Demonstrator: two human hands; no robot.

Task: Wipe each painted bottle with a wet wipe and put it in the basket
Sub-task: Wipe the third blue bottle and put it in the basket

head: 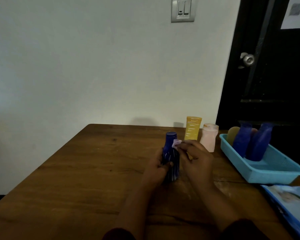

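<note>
A dark blue bottle [171, 153] with pale paint streaks stands upright on the wooden table [87, 170]. My left hand [158, 166] grips its body from the left. My right hand [196, 160] pinches a small crumpled wet wipe [176, 143] against the bottle's shoulder. Behind them stand a yellow tube [193, 128] and a pale pink bottle [209, 137]. At the right, a light blue basket [274, 172] holds two blue bottles [242, 141] [260, 142], with a yellowish item [232, 134] leaning at its far end.
A blue pack of wet wipes [291, 203] lies at the table's right front edge. A white wall rises behind the table. A dark door with a round knob [248, 59] stands at the right.
</note>
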